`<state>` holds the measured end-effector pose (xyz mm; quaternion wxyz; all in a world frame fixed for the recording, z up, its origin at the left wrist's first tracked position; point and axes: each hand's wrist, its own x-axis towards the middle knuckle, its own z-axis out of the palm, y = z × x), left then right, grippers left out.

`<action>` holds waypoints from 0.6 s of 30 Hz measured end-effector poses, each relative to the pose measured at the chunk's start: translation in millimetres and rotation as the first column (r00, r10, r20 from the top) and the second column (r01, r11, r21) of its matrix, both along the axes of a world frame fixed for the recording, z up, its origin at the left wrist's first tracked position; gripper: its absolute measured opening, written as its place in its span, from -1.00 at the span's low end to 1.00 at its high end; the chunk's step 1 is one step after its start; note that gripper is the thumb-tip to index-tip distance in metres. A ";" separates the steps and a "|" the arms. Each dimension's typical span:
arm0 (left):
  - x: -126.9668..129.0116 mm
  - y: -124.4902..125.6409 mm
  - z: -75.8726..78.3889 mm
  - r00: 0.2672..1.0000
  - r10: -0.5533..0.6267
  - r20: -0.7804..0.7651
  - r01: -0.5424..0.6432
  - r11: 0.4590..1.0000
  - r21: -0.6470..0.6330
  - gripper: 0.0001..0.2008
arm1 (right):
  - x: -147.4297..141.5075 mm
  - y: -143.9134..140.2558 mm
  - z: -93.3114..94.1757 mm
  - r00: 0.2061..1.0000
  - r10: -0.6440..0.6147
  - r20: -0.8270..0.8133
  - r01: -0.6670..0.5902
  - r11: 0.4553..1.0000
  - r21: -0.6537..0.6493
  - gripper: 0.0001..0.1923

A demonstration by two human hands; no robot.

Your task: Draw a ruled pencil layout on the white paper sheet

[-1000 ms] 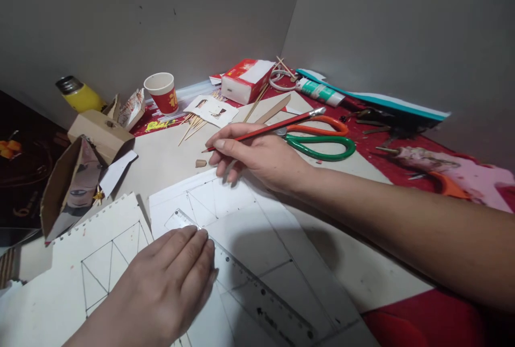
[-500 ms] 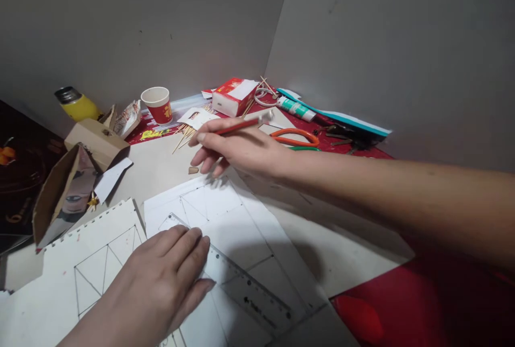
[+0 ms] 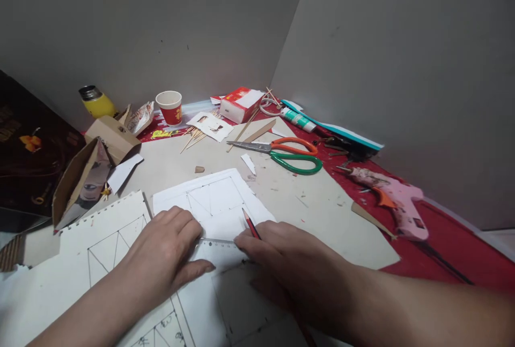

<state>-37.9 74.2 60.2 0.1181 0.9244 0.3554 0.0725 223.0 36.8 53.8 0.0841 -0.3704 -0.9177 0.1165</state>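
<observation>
My left hand (image 3: 171, 242) lies over the left end of a clear ruler (image 3: 220, 243), fingers bent down on it and thumb apart. My right hand (image 3: 281, 258) grips a red-and-black pencil (image 3: 251, 226), its sharpened tip pointing up and away from me; the fingers also touch the ruler's right part. Under both hands is a white sheet (image 3: 223, 226) with pencilled lines and dots. To its left, partly beneath my left forearm, a sketchbook page (image 3: 64, 282) with torn holes shows a drawn truss of triangles.
Scissors (image 3: 295, 163) with orange and green handles lie beyond the sheet on grey board (image 3: 333, 229). A pink glue gun (image 3: 396, 197) sits right. Behind are a paper cup (image 3: 169, 108), red box (image 3: 241, 104), wooden sticks (image 3: 195, 139) and yellow bottle (image 3: 98, 104). Folded cardboard (image 3: 112, 138) stands left.
My right hand, with the pencil, has come down from above the board to the ruler. The ruler has turned from slanting to nearly level. The view has shifted right, showing the glue gun.
</observation>
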 end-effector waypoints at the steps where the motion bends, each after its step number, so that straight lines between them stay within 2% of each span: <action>1: 0.9 0.1 0.6 1.000 0.003 -0.008 -0.003 1.000 0.000 -0.71 | -0.4 0.8 0.1 1.000 -0.008 0.013 0.007 1.000 0.024 -0.60; 5: 4.7 0.6 2.0 1.000 0.008 -0.009 -0.008 0.999 0.046 -0.66 | 4.1 7.9 -1.2 0.999 -0.039 -0.030 0.039 0.999 0.028 -0.53; 8: 9.6 -1.7 1.6 1.000 0.019 -0.012 -0.018 0.997 0.076 -0.65 | 12.4 12.4 -6.6 0.994 -0.034 -0.108 0.033 0.999 -0.011 -0.61; 12: 21.7 -8.9 -0.5 0.999 0.013 -0.036 -0.009 0.995 0.101 -0.77 | 25.0 16.7 -14.2 0.965 0.029 -0.262 -0.011 0.997 0.070 -0.67; 16: 36.8 -11.2 0.7 0.997 -0.033 -0.063 0.044 0.983 0.177 -0.92 | 44.0 19.8 -16.6 0.935 0.102 -0.339 -0.095 0.995 0.037 -0.63; 18: 42.9 -13.2 4.8 0.997 -0.035 -0.062 0.048 0.973 0.226 -0.93 | 59.6 21.2 -17.1 0.947 0.042 -0.317 -0.033 0.999 0.032 -0.66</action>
